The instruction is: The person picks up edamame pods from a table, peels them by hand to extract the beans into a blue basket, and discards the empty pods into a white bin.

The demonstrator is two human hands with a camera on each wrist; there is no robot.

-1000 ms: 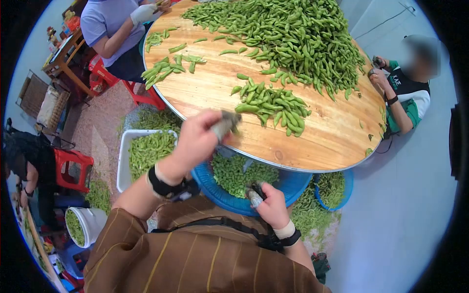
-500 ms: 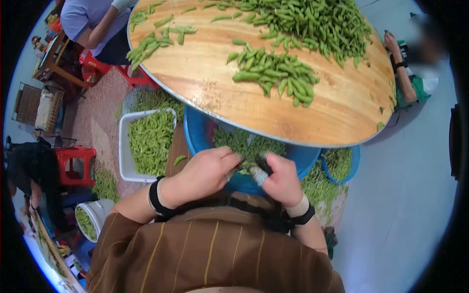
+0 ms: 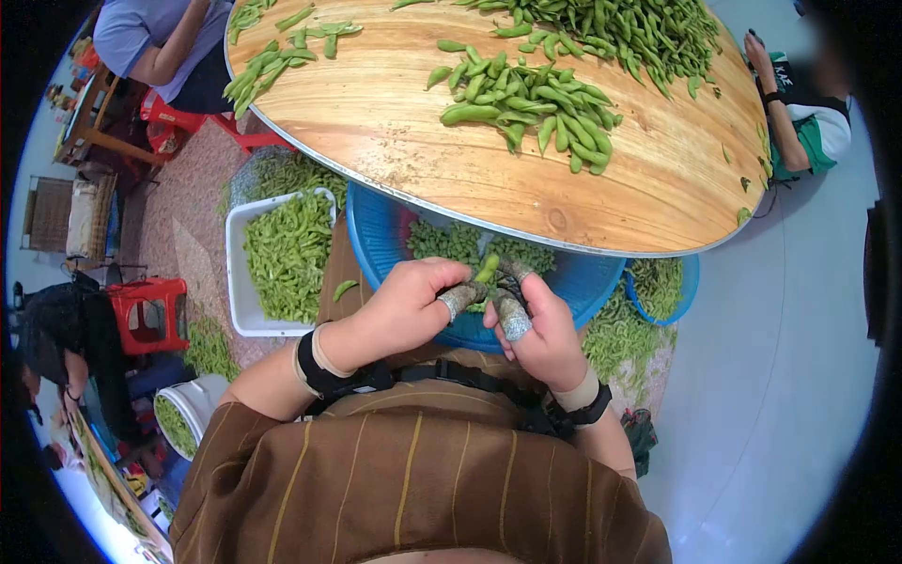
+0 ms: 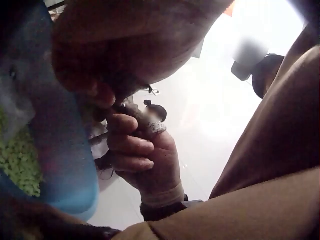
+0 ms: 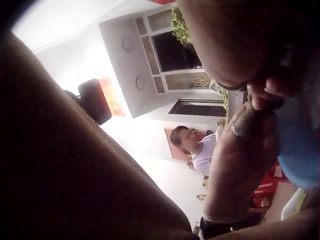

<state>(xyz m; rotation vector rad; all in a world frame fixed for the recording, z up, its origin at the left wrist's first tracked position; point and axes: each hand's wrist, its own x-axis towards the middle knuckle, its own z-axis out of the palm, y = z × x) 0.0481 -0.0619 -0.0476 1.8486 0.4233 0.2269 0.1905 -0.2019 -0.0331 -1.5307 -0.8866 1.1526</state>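
A green soybean pod (image 3: 488, 269) sits between the fingertips of both hands, above a blue basin (image 3: 365, 246). My left hand (image 3: 406, 305) pinches the pod from one side. From the other side my right hand (image 3: 550, 340) pinches it with curled fingers. Grey wraps (image 3: 512, 318) cover some thumbs and fingers. Shelled beans (image 3: 437, 242) lie in the basin, partly hidden by the tabletop and hands. In the left wrist view the right hand (image 4: 150, 155) has its fingers folded; both wrist views are dark where the fingertips meet.
The round wooden table (image 3: 376, 160) overhangs the basin. On it lie a small pod group (image 3: 536, 108) and a large pod heap (image 3: 629, 38). A white tub (image 3: 235, 273) of empty-looking pods stands left, a blue basket (image 3: 691, 282) right. Other people (image 3: 155, 52) sit around.
My left hand has come down from the table edge to meet the right hand over the basin. The head view has shifted, so the table sits higher in it.
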